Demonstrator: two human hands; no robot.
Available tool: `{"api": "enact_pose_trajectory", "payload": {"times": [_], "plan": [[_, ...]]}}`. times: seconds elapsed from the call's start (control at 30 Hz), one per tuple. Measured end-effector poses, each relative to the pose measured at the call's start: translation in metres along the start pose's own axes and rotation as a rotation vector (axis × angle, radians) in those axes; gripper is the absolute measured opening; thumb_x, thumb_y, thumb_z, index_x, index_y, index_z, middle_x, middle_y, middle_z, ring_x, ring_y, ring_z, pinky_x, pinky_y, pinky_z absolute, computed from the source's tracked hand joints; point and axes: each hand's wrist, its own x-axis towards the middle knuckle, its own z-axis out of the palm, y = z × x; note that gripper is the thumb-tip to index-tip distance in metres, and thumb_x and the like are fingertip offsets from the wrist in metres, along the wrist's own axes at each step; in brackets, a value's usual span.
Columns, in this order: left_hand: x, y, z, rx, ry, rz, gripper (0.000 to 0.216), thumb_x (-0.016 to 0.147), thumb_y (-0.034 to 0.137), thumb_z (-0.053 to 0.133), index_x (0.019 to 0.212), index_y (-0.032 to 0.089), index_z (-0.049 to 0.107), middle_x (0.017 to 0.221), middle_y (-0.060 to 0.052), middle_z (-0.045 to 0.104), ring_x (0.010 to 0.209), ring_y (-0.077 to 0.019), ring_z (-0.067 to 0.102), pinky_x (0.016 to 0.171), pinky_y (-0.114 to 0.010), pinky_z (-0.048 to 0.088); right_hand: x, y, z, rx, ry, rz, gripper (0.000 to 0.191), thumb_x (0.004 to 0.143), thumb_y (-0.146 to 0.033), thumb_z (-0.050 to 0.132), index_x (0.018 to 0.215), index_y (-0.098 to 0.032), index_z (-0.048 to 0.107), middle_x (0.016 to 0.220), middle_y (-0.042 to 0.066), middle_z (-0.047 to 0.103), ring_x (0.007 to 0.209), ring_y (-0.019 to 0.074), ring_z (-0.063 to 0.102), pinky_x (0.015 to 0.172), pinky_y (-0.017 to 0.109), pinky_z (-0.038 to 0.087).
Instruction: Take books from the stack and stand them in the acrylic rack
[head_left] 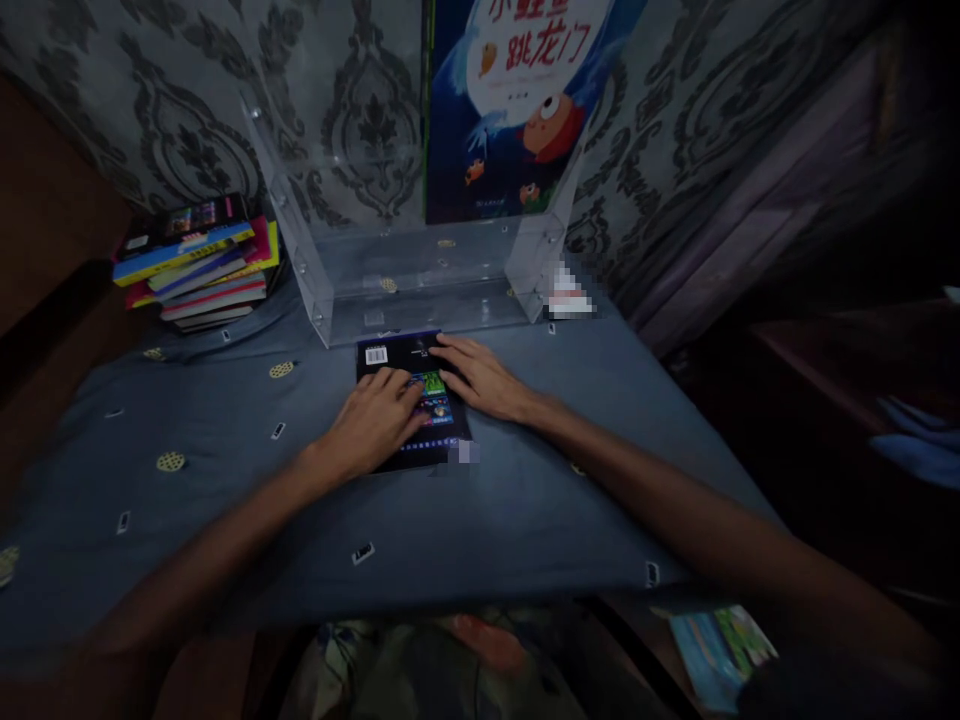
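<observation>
A cloth-covered table [225, 500] carries a dark book [433, 400] at its middle, a clear acrylic stand [420, 285] just beyond it, and a stack of books [199, 265] far left.

Red characters 跳龙门 on the blue picture book [517, 110] standing in the clear stand [420, 270], a cut-off line of characters above them, white barcode label [376, 355] on the dark book [409, 400] just in front of the stand, digits too small to read
</observation>
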Motion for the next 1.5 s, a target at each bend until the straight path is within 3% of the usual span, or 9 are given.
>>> {"api": "enact_pose_trajectory", "payload": {"times": [0.13, 0.33, 0.6, 0.77, 1.0, 1.13, 1.3, 1.5], "plan": [[-0.010, 0.021, 0.000, -0.089, 0.006, 0.243, 0.058, 0.096, 0.057, 0.056, 0.134, 0.013, 0.057, 0.130, -0.013, 0.061, 0.125, -0.0299, 0.054, 0.105, -0.045, 0.044, 0.000, 0.000, 0.000, -0.002, -0.014, 0.009, 0.044, 0.102, -0.033, 0.041, 0.141, -0.016, 0.054, 0.154, 0.016, 0.049, 0.145, 0.0283, 0.043, 0.118, 0.057, 0.036], [-0.014, 0.032, 0.007, 0.005, 0.098, 0.273, 0.041, 0.100, 0.038, 0.057, 0.129, 0.008, 0.060, 0.124, -0.015, 0.067, 0.122, -0.0287, 0.058, 0.103, -0.043, 0.046, -0.007, 0.001, -0.002, 0.017, -0.005, -0.010, 0.044, 0.101, -0.032, 0.044, 0.140, -0.017, 0.055, 0.153, 0.016, 0.050, 0.145, 0.0280, 0.043, 0.118, 0.056, 0.036], [-0.015, 0.032, 0.016, 0.096, 0.268, 0.368, 0.031, 0.101, 0.032, 0.055, 0.112, 0.007, 0.069, 0.110, -0.013, 0.073, 0.111, -0.0279, 0.067, 0.089, -0.038, 0.055, -0.044, -0.017, -0.011, 0.201, 0.068, -0.060, 0.037, 0.100, -0.024, 0.046, 0.133, -0.021, 0.063, 0.136, 0.011, 0.067, 0.135, 0.0275, 0.053, 0.111, 0.056, 0.045], [-0.014, 0.032, 0.018, 0.102, 0.284, 0.370, 0.031, 0.104, 0.027, 0.047, 0.114, 0.008, 0.069, 0.107, -0.013, 0.075, 0.111, -0.0264, 0.069, 0.088, -0.037, 0.057, -0.064, -0.036, -0.021, 0.349, 0.086, 0.016, 0.036, 0.101, -0.022, 0.044, 0.129, -0.026, 0.066, 0.122, 0.008, 0.071, 0.122, 0.0233, 0.062, 0.103, 0.048, 0.052], [-0.014, 0.033, 0.014, -0.005, 0.177, 0.330, 0.031, 0.104, 0.024, 0.046, 0.114, 0.009, 0.070, 0.112, -0.015, 0.074, 0.117, -0.0281, 0.066, 0.091, -0.039, 0.058, -0.077, -0.057, -0.030, 0.457, 0.130, 0.058, 0.033, 0.101, -0.023, 0.047, 0.128, -0.025, 0.067, 0.098, 0.006, 0.077, 0.098, 0.0212, 0.069, 0.090, 0.041, 0.056], [-0.014, 0.035, 0.013, 0.003, 0.166, 0.316, 0.032, 0.104, 0.031, 0.049, 0.114, 0.009, 0.069, 0.114, -0.015, 0.073, 0.118, -0.0281, 0.065, 0.090, -0.038, 0.057, -0.088, -0.065, -0.031, 0.356, 0.158, -0.042, 0.029, 0.100, -0.020, 0.050, 0.122, -0.023, 0.069, 0.098, 0.007, 0.077, 0.097, 0.0215, 0.069, 0.092, 0.043, 0.056], [-0.014, 0.034, 0.011, -0.018, 0.172, 0.310, 0.030, 0.104, 0.029, 0.047, 0.113, 0.011, 0.068, 0.112, -0.013, 0.073, 0.113, -0.0261, 0.066, 0.089, -0.038, 0.056, -0.097, -0.070, -0.033, 0.195, 0.133, -0.208, 0.022, 0.096, -0.014, 0.055, 0.111, -0.017, 0.070, 0.098, 0.011, 0.075, 0.100, 0.0224, 0.069, 0.092, 0.043, 0.057], [0.007, 0.021, 0.011, -0.078, 0.119, 0.209, 0.034, 0.103, 0.026, 0.048, 0.130, 0.010, 0.060, 0.132, -0.013, 0.066, 0.120, -0.0255, 0.062, 0.101, -0.042, 0.050, -0.095, -0.073, -0.035, 0.209, 0.157, -0.222, 0.021, 0.095, -0.012, 0.055, 0.106, -0.020, 0.070, 0.091, 0.007, 0.075, 0.097, 0.0213, 0.069, 0.087, 0.041, 0.058]]}}
